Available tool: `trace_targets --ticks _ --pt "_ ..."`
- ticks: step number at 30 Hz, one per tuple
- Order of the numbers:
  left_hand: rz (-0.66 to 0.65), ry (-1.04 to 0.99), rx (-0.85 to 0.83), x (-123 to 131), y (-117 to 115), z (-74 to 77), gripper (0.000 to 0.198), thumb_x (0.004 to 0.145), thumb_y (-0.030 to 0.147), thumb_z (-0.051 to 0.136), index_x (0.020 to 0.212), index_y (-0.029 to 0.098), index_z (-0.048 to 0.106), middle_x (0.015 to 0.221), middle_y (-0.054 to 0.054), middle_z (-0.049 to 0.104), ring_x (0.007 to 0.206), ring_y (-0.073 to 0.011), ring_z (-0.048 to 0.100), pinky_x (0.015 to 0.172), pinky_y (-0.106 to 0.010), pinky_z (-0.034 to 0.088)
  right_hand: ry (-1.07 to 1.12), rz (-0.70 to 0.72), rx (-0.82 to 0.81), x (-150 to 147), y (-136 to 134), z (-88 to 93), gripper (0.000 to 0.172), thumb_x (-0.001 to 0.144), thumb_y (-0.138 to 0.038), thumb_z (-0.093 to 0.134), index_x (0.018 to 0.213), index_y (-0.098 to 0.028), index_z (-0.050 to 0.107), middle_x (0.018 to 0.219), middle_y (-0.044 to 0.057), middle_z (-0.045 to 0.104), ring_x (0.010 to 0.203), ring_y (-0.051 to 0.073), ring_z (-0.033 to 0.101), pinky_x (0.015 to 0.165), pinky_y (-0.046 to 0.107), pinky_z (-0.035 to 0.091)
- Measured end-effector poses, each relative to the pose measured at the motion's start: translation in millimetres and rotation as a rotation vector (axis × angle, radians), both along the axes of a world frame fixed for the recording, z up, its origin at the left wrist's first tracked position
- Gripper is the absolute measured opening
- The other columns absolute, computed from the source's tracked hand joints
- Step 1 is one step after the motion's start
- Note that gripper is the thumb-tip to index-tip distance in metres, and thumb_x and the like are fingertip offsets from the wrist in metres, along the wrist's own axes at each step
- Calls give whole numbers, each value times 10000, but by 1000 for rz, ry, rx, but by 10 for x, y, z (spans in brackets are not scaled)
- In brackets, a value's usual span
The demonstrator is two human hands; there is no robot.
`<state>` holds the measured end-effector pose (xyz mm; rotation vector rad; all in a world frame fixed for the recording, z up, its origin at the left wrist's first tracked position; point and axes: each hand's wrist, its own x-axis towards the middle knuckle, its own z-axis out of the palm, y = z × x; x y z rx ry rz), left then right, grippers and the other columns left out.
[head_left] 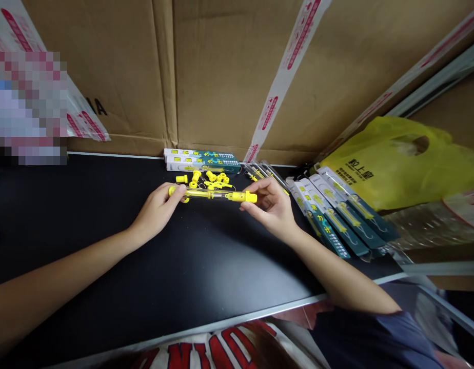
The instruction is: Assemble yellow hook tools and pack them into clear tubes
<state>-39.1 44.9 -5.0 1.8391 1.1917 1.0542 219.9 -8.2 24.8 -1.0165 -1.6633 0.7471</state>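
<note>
Left hand: fingers pinch the tube at its left yellow end.
Tube: level, just above the worktop, between both hands.
Right hand: fingers grasp the right cap.
Handling: probably best gripped by the caps, held level.
Worktop: black; loose yellow parts behind the tube.
Room: cardboard boxes behind.

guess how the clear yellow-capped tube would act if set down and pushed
The clear tube spans straight between left hand and right hand, so probably stiff. Round and slim, it would likely roll. Fingertip hold suggests it is light.
</note>
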Motion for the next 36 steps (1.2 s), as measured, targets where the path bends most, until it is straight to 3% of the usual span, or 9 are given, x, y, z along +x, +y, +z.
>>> trace_targets --ticks 4,11,14,26,36 --pt "-12 1 13 -3 17 -69 369 927 484 396 896 179 601 966 -59 633 979 -219 570 904 -334 408 -49 6 32 0 -21 2 290 780 -307 725 960 -208 521 904 29 593 774 131 608 659 250 546" --pt "-31 -187 -45 21 52 -146 409 912 551 392 903 184 573 958 -59 644 954 -214 587 913 -359 435 -199 -17 215 4 -23 22 246 758 -283 749 914 -211 573 916 44 600 856 178 597 651 282 542" --pt "-24 -223 -33 33 43 -131 423 903 574 404 905 189 578 1018 -69 651 996 -217 583 938 -358 425 -261 -57 270 -3 -27 5 230 776 -289 732 922 -211 573 868 30 595 769 156 581 638 279 543" --pt "-72 -302 -39 65 -1 -170 391 908 548 429 941 193 590 1106 -84 627 1060 -223 560 959 -361 401 -120 -18 137 -19 -60 -53 265 815 -263 697 989 -216 503 846 0 599 703 110 601 642 229 532" --pt "-61 -322 -20 68 -9 -176 396 899 552 445 960 193 601 1071 -84 636 1047 -219 563 953 -356 403 -197 -45 244 -36 -70 32 222 781 -255 727 929 -211 566 869 21 550 741 134 546 600 246 521"
